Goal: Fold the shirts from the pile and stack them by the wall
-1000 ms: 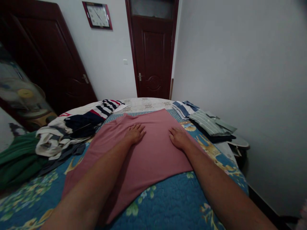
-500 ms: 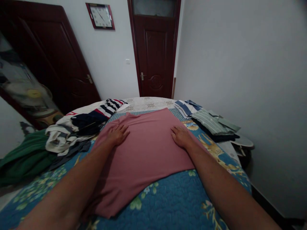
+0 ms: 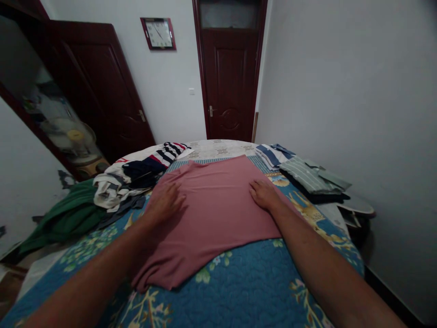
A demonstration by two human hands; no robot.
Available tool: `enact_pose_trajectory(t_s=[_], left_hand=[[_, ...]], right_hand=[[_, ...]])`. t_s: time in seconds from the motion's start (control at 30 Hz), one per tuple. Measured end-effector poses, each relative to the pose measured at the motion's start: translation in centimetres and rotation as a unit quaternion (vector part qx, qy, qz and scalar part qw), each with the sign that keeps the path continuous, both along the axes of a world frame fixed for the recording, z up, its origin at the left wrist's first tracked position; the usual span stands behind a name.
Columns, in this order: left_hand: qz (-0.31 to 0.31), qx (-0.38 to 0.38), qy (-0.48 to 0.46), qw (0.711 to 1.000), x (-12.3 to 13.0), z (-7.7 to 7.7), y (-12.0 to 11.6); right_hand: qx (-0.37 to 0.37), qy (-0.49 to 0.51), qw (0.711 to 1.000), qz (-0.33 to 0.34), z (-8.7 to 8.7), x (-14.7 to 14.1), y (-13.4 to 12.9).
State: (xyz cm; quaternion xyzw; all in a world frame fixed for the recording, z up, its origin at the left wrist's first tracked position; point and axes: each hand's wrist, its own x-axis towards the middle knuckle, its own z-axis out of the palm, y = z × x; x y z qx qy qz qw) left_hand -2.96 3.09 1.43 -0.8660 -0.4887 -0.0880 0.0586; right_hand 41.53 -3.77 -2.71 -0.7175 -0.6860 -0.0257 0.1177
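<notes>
A pink shirt (image 3: 215, 205) lies spread over the blue floral quilt (image 3: 246, 282), a few creases across its far part and its near left corner bunched. My left hand (image 3: 168, 200) is over the shirt's left side, fingers apart and a shadow beneath it; whether it touches the cloth I cannot tell. On the right side, my right hand (image 3: 262, 193) rests palm down on the fabric with its fingers stretched out. Neither hand holds anything.
Loose clothes lie at the left: a green garment (image 3: 68, 214), a white and grey one (image 3: 111, 189), and a striped one (image 3: 170, 152). Folded shirts (image 3: 310, 175) are stacked at the right, near the wall. A wall clock (image 3: 159, 34) hangs beyond the bed.
My left hand has drawn slightly back toward me over the shirt, and the near left corner has shifted. My right hand stays in place. The view has turned a little left.
</notes>
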Motion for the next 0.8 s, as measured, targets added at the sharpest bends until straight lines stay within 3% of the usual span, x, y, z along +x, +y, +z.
enact_pose_trajectory(t_s=[0.07, 0.23, 0.47, 0.7, 0.8], left_hand=[[-0.050, -0.041, 0.024, 0.998, 1.4, -1.1, -2.2], [-0.014, -0.054, 0.026, 0.998, 2.4, -2.9, -5.5], [-0.039, -0.071, 0.044, 0.996, 0.6, -2.8, -7.6], [-0.118, -0.075, 0.013, 0.990, -0.3, -2.8, -9.2], [-0.122, -0.079, 0.005, 0.989, -0.4, -2.6, -9.3]], right_hand=[[0.005, 0.001, 1.000, -0.001, 0.6, -0.5, -0.4], [-0.020, 0.008, 0.998, 0.059, 1.6, -2.6, -1.4], [-0.050, 0.024, 0.996, 0.075, 1.9, -4.6, -2.5], [-0.067, 0.056, 0.964, 0.252, 2.7, -10.7, -4.6], [-0.059, 0.063, 0.954, 0.289, 2.6, -12.6, -4.5]])
